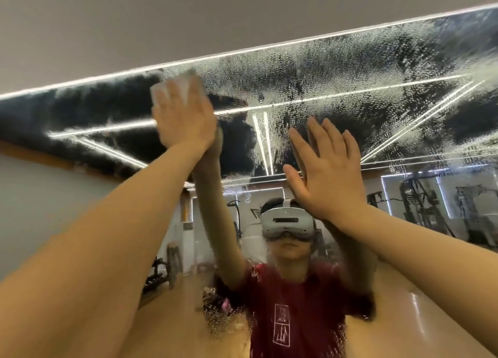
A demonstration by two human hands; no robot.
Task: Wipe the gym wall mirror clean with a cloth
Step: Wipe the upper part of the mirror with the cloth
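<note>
The wall mirror [350, 88] fills the view, and its upper band is covered in wet droplets and foamy smears. My left hand [183, 115] is raised high near the mirror's top edge and presses a pale cloth [175, 86] flat against the glass; only the cloth's upper part shows past my fingers. My right hand [323, 169] rests flat on the glass lower down and to the right, fingers spread, holding nothing. My own reflection in a red shirt and a white headset shows below the hands.
The grey ceiling or wall strip [188, 20] runs above the mirror's bright top edge. A plain wall [40, 196] borders the mirror on the left. Reflected gym machines [431, 209] and a glossy floor appear in the glass.
</note>
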